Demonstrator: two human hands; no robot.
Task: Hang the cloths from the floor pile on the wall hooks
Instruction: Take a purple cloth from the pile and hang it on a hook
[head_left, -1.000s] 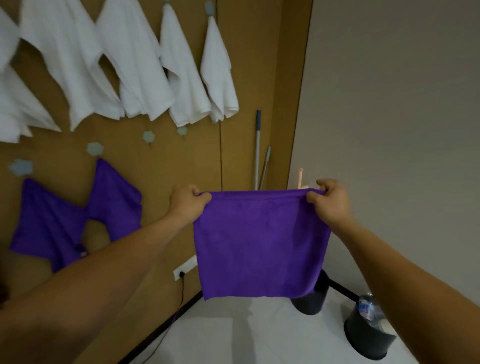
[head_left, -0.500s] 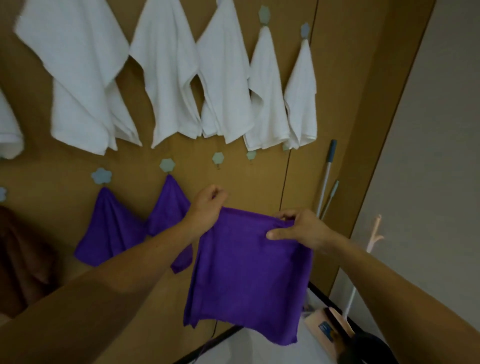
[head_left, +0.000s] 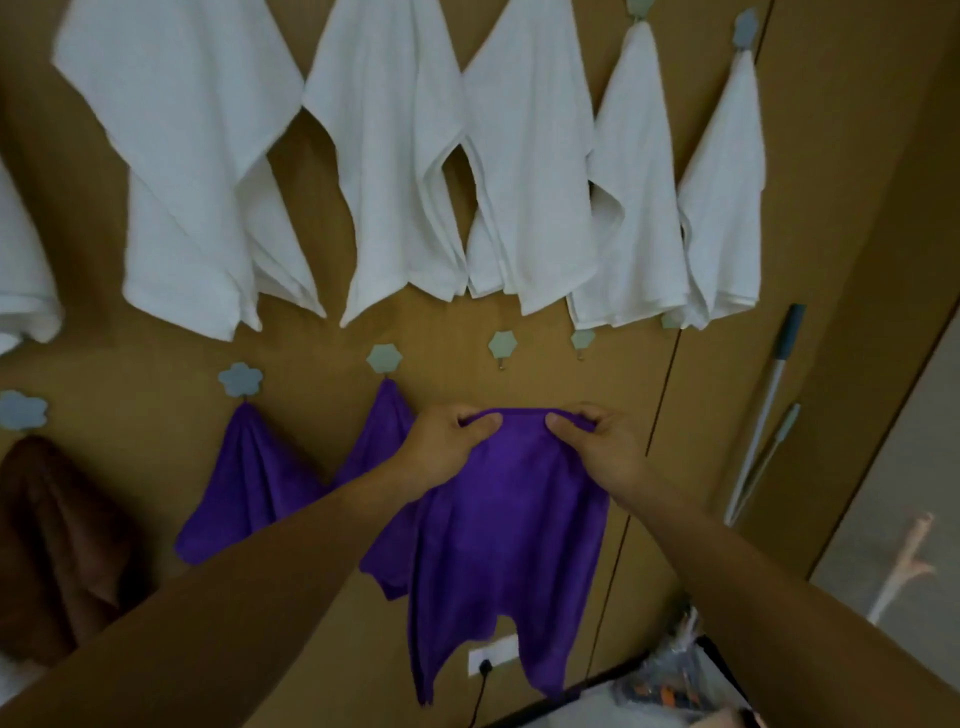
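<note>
I hold a purple cloth (head_left: 504, 540) by its top edge against the brown wall. My left hand (head_left: 447, 447) and my right hand (head_left: 597, 447) pinch that edge close together, bunching it. Just above them sits a bare pale flower-shaped hook (head_left: 503, 345), with another bare hook (head_left: 583, 340) to its right. Two purple cloths (head_left: 249, 478) (head_left: 379, 441) hang from hooks on the left. A brown cloth (head_left: 57, 535) hangs at the far left. The floor pile is out of view.
Several white cloths (head_left: 389, 171) hang from an upper row of hooks. Two mop handles (head_left: 769, 415) lean in the corner at right. A wall socket (head_left: 491, 657) with a black cord sits low on the wall. Clutter (head_left: 670, 670) lies on the floor at lower right.
My view swung left and up toward the wall. My hands slid together along the cloth's top edge, from wide apart to nearly touching, and lifted it toward the lower hooks.
</note>
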